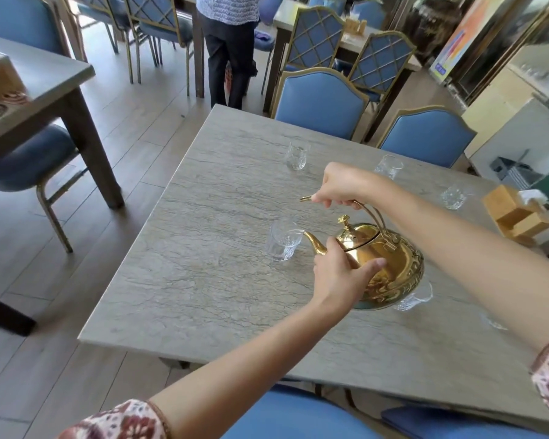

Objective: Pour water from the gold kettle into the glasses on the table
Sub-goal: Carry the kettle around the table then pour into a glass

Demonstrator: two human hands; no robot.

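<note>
**Kettle tipped at the near glass**

The kettle (384, 267) hides most of one glass (415, 297) behind its base, and the right forearm covers all but a sliver of another (493, 323) near the table's (203, 280) right edge. Whether water is running cannot be made out; the spout tip sits at the rim of the near glass (282, 240).

The right hand (339, 186) is closed around the raised handle. The left hand (338, 275) is spread against the kettle's side, thumb by the spout.

Three more glasses stand apart at the far side: one (297, 156), a second (389, 166) partly behind the right wrist, a third (454, 196). A wooden box (517, 213) sits at the right edge. Blue chairs (320, 103) ring the table; a standing person (229, 49) is cut off at the top.
</note>
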